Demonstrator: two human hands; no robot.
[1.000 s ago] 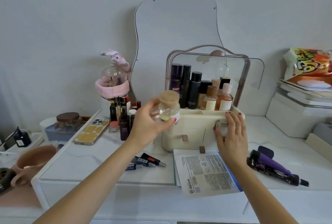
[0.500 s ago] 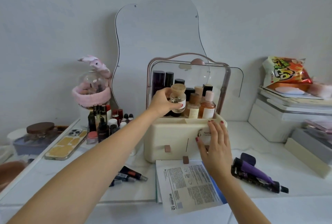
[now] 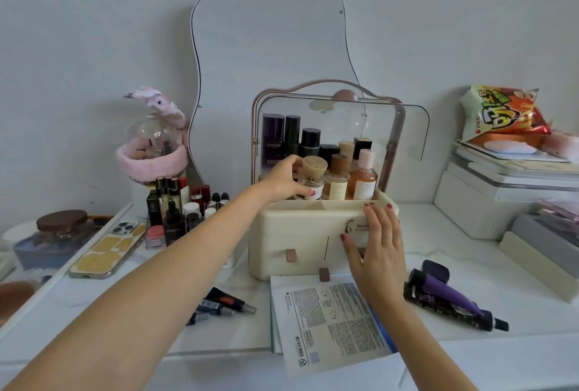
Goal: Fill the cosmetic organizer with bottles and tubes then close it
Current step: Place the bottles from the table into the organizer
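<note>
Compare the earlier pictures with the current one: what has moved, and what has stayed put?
The left hand carried the cork-topped bottle from in front of the organizer up into its top tray, beside the other bottles, and still grips it. The right hand stays flat on the organizer's front; the lid stays open.

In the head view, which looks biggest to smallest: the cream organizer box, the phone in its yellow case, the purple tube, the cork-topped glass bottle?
1. Cream organizer box
2. Phone in yellow case and purple tube: look alike, unranked
3. Cork-topped glass bottle, though farther away
</note>
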